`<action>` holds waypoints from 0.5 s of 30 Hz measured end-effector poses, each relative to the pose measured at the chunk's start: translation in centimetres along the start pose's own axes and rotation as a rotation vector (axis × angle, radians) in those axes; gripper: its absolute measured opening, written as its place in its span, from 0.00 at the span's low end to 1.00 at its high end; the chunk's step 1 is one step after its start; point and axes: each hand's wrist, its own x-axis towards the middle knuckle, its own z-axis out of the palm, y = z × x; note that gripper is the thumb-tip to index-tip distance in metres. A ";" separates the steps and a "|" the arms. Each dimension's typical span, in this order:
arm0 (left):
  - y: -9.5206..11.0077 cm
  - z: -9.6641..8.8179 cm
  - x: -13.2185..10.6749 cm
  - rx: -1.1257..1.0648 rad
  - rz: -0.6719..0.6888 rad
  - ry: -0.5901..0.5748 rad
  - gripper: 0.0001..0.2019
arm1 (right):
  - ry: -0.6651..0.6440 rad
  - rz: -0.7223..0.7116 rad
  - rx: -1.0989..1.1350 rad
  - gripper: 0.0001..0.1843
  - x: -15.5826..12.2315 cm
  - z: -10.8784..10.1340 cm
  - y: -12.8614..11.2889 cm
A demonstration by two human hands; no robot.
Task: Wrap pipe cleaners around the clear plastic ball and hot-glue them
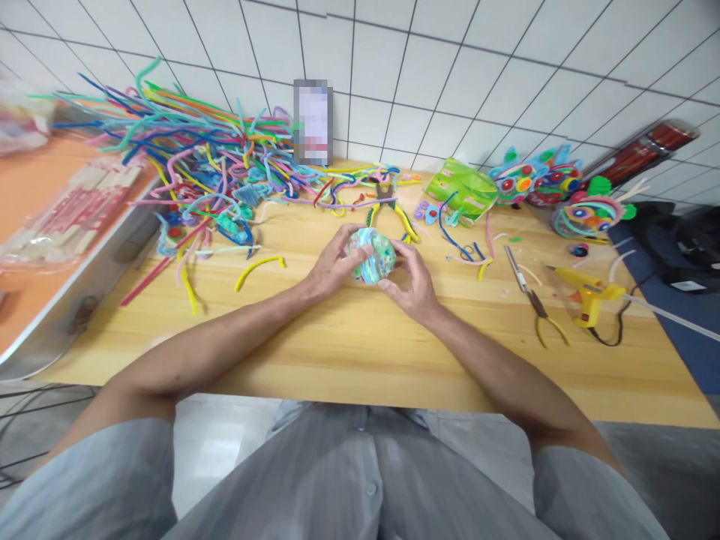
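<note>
Both hands meet at the middle of the wooden table [349, 345]. Between them is a round ball of coiled pipe cleaners [371, 255], mostly green, blue and white. My left hand [331, 266] grips its left side with fingers curled over the top. My right hand [413, 281] wraps round its right side, thumb on the front. The ball rests on or just above the tabletop.
A big heap of coloured pipe cleaners [208, 157] fills the back left. Yellow-handled pliers [394, 210] lie behind the ball, smaller pliers [534, 300] and a yellow glue gun [588, 296] to the right. A green packet [461, 187] and finished coiled pieces [562, 195] stand at the back right.
</note>
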 end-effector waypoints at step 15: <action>-1.4 0.5 -0.9 0.347 0.430 0.037 0.33 | 0.029 -0.053 -0.018 0.37 -0.3 0.3 0.3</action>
